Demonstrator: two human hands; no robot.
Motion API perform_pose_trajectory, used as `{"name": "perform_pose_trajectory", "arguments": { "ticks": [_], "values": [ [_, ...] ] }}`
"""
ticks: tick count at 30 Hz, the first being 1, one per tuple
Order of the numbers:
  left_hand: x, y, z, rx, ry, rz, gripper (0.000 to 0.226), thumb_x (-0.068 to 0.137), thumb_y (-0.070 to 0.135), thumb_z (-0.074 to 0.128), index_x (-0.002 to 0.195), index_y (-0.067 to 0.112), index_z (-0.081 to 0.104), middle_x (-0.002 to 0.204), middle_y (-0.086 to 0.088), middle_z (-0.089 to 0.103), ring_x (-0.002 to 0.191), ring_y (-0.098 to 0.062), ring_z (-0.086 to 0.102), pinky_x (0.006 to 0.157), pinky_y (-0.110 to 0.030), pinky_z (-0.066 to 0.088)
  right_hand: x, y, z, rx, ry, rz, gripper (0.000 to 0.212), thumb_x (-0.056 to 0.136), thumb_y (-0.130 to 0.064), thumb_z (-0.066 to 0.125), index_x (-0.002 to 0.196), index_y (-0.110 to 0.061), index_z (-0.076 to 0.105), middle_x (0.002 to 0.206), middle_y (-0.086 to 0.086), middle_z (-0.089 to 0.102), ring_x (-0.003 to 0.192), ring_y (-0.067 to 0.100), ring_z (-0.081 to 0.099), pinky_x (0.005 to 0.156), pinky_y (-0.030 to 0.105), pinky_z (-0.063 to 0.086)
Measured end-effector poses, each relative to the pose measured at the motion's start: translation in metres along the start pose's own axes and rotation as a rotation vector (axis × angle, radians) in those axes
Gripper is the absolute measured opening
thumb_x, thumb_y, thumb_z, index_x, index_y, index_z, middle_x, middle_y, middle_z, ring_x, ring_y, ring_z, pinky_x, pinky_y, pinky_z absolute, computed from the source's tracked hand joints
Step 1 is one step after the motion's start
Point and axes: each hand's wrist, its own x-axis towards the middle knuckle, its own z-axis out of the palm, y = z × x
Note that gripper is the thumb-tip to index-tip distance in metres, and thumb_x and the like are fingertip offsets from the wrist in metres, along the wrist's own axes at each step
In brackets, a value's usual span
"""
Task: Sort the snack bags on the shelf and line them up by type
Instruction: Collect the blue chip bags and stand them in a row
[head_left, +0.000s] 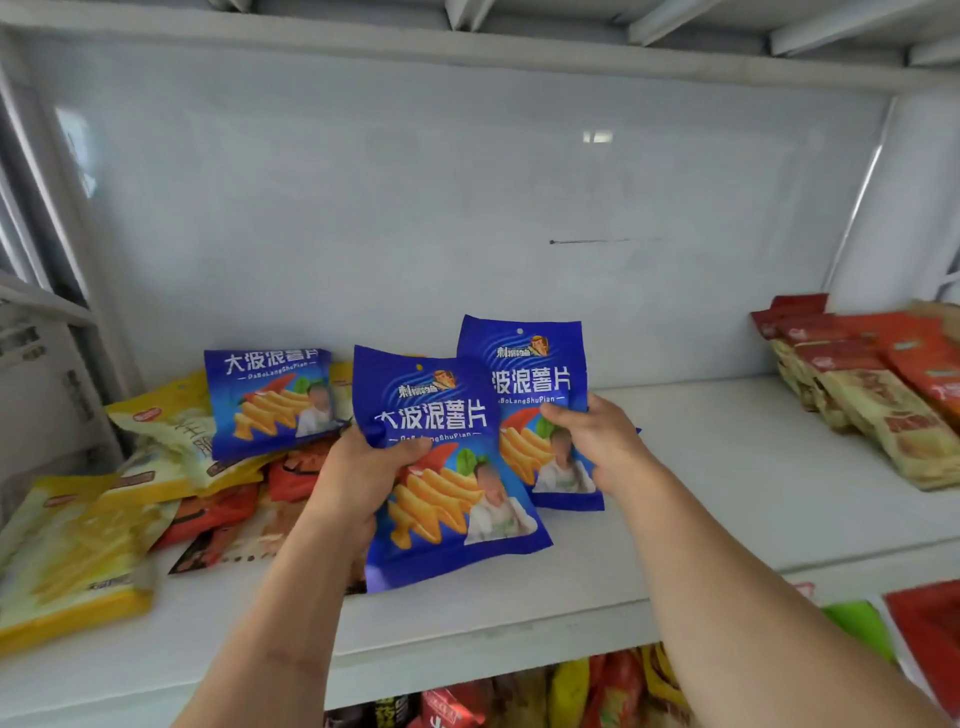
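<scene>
A white shelf (727, 467) against a pale back panel (467, 182). The left hand (358, 478) grips one blue chip bag (452, 493); the right hand (597, 436) grips a second blue bag (524, 374) just behind it. Mixed bags (104, 519) lie piled at left.

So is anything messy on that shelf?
Yes. On the left, yellow bags and orange bags lie jumbled and overlapping, with one blue bag tilted on top of them. The red bags on the right sit in a neater row. Each hand holds another blue bag.
</scene>
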Motion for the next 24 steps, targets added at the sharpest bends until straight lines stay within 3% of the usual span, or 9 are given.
{"name": "perform_pose_trajectory", "arguments": {
  "ticks": [4, 8, 12, 17, 24],
  "values": [
    [-0.004, -0.007, 0.041, -0.065, -0.057, -0.016, 0.038, 0.080, 0.006, 0.079, 0.114, 0.009, 0.063, 0.101, -0.014, 0.077, 0.088, -0.032, 0.076, 0.076, -0.047, 0.062, 0.002, -0.001, -0.045, -0.007, 0.032, -0.016, 0.032, 0.087, -0.037, 0.073, 0.102, -0.010, 0.064, 0.060, 0.006, 0.067, 0.052, 0.018, 0.059, 0.064, 0.033, 0.053],
    [-0.010, -0.018, 0.097, -0.114, -0.120, -0.043, 0.045, 0.079, 0.005, 0.079, 0.121, 0.006, 0.061, 0.104, -0.015, 0.077, 0.091, -0.034, 0.075, 0.070, -0.042, 0.062, 0.011, 0.001, -0.102, -0.009, 0.066, -0.021, 0.032, 0.087, -0.035, 0.074, 0.102, -0.009, 0.065, 0.058, 0.003, 0.067, 0.043, 0.014, 0.057, 0.055, 0.028, 0.050],
    [-0.015, -0.033, 0.164, -0.112, -0.138, -0.054, 0.045, 0.078, 0.005, 0.079, 0.119, 0.006, 0.061, 0.105, -0.016, 0.076, 0.093, -0.035, 0.075, 0.079, -0.047, 0.061, 0.023, 0.004, -0.169, -0.029, 0.106, -0.016, 0.032, 0.088, -0.035, 0.073, 0.103, -0.008, 0.064, 0.057, 0.002, 0.066, 0.046, 0.015, 0.058, 0.057, 0.028, 0.051],
    [-0.019, -0.047, 0.246, -0.113, -0.150, -0.076, 0.037, 0.079, 0.005, 0.080, 0.112, 0.007, 0.063, 0.095, -0.011, 0.079, 0.083, -0.029, 0.077, 0.069, -0.040, 0.061, 0.041, 0.004, -0.251, -0.020, 0.129, -0.013, 0.025, 0.089, -0.029, 0.072, 0.098, -0.008, 0.065, 0.052, 0.000, 0.065, 0.039, 0.012, 0.052, 0.046, 0.024, 0.046],
    [-0.007, -0.068, 0.325, -0.074, -0.181, -0.113, 0.048, 0.080, 0.011, 0.080, 0.123, 0.006, 0.059, 0.102, -0.013, 0.077, 0.090, -0.032, 0.076, 0.081, -0.049, 0.061, 0.077, 0.011, -0.323, -0.032, 0.160, 0.022, 0.016, 0.090, -0.023, 0.072, 0.091, -0.008, 0.064, 0.043, -0.003, 0.058, 0.038, 0.014, 0.046, 0.044, 0.023, 0.041]
  ]
}}
